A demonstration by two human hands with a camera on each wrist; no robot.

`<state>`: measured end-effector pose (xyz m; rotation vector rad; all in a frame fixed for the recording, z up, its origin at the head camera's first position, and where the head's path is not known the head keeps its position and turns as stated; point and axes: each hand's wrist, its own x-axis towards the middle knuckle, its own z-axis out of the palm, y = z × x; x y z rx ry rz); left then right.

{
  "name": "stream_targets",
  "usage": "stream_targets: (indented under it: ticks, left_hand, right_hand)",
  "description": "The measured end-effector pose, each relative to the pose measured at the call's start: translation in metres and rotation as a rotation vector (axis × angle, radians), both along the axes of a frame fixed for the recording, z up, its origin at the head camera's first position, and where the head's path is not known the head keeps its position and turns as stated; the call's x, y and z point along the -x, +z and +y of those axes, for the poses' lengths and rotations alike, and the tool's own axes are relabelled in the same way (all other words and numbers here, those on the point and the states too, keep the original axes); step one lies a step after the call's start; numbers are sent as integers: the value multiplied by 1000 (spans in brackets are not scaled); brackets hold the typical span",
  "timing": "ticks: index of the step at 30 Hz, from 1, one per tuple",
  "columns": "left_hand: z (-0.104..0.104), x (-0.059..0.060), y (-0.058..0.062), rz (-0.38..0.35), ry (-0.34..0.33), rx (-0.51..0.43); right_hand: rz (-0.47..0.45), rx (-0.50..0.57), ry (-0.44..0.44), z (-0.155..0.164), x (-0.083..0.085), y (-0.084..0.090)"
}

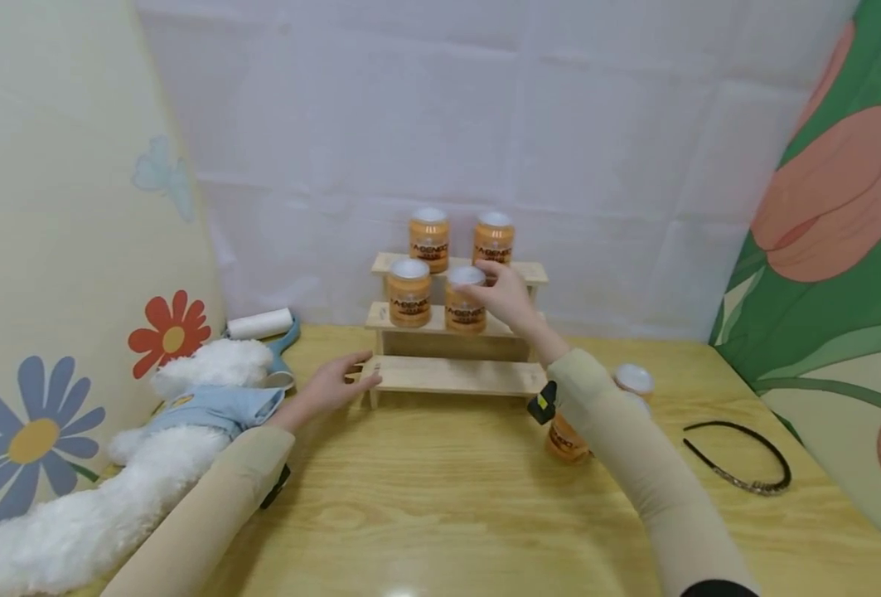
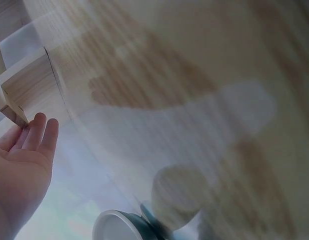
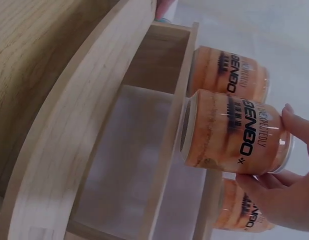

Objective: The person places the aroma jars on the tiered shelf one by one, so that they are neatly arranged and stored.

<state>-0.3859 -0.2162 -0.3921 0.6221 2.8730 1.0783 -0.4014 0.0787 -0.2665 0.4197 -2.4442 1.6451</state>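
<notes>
Where fingers grip: "GENBO" jar.

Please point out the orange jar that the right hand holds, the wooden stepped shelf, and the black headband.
Orange white-lidded jar (image 1: 464, 311), head view, label.
Pale wooden stepped shelf (image 1: 451, 375), head view, bottom step.
Thin black headband (image 1: 738, 479), head view, front curve.

Upright orange jar on middle shelf

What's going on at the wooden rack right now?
A person is handling orange jars on a three-step wooden rack. The right hand grips the right jar on the middle step by its lid end; another jar stands beside it, two on the top step. The left hand touches the rack's bottom step with open fingers. One more jar stands on the table.
</notes>
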Motion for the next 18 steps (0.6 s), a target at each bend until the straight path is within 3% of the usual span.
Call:
stream_targets:
  ticks: [7, 14, 18]
  left_hand:
    - [3, -1, 1, -20, -3, -4]
    - [3, -1, 4, -39, -9, -6]
    - [3, -2, 5, -41, -6, -3]
  right_hand:
    - [-36, 15, -37, 1, 5, -8]
    - [4, -39, -47, -2, 12, -8]
    - [9, -39, -9, -1, 15, -8]
